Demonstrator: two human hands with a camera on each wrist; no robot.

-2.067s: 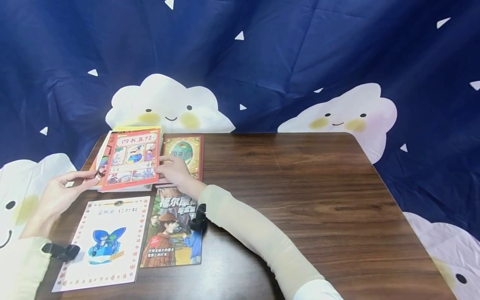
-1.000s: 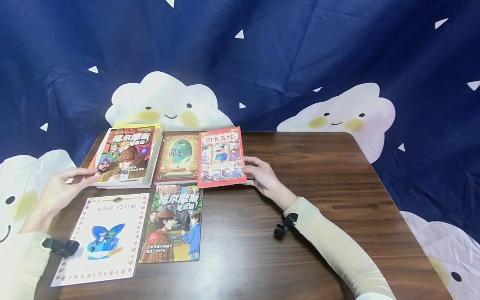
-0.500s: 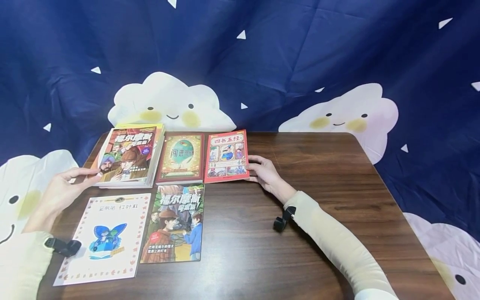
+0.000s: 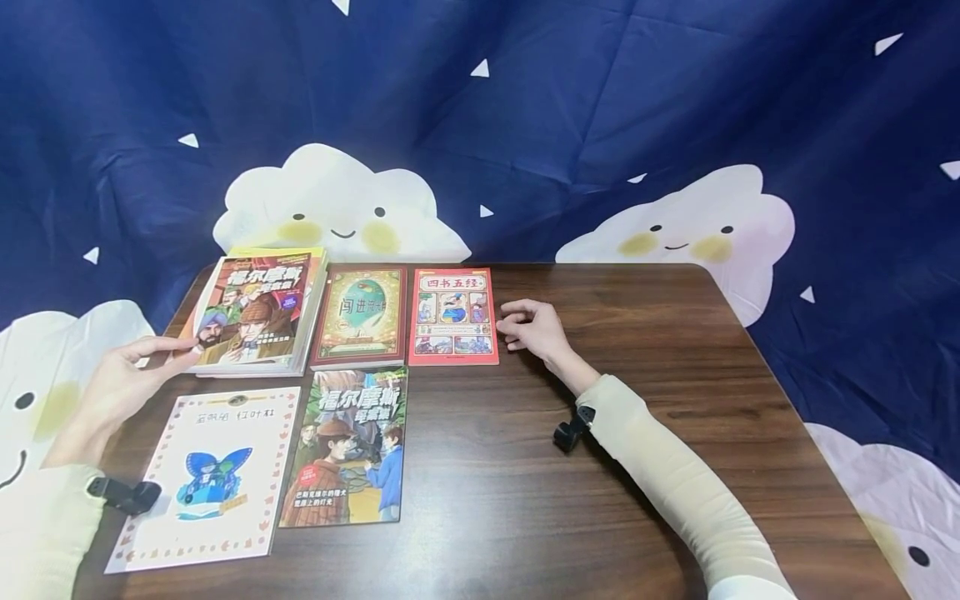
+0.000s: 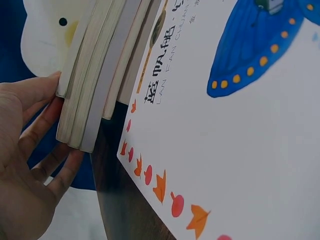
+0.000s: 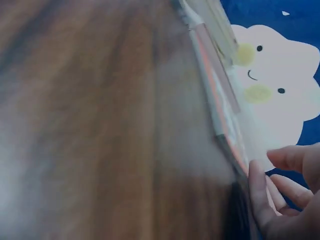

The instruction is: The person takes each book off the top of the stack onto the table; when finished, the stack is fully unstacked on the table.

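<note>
My left hand (image 4: pixel 123 392) grips the left edge of a stack of books (image 4: pixel 255 312); a detective picture shows on the top cover. In the left wrist view, the thumb lies at the upper book's corner and the other fingers reach along the stack's side (image 5: pixel 82 90). Flat on the table lies a thin red book (image 4: pixel 453 317), squared to the table's back edge. Beside its right edge is my right hand (image 4: pixel 540 333), fingers loosely bent, holding nothing. In the blurred right wrist view, the fingertips are close to the book's edge; contact is unclear.
A green-and-gold book (image 4: pixel 360 317) lies between the stack and the red book. In front are a white book with a blue butterfly (image 4: pixel 210 479) and another detective book (image 4: pixel 348 450). The wooden table (image 4: pixel 600 500) ends at a blue cloud-patterned curtain (image 4: pixel 525 125).
My right hand has carried the red book rightward off the stack, past the green-and-gold book, laid it flat, straightened it and let go. My left hand has stayed at the stack.
</note>
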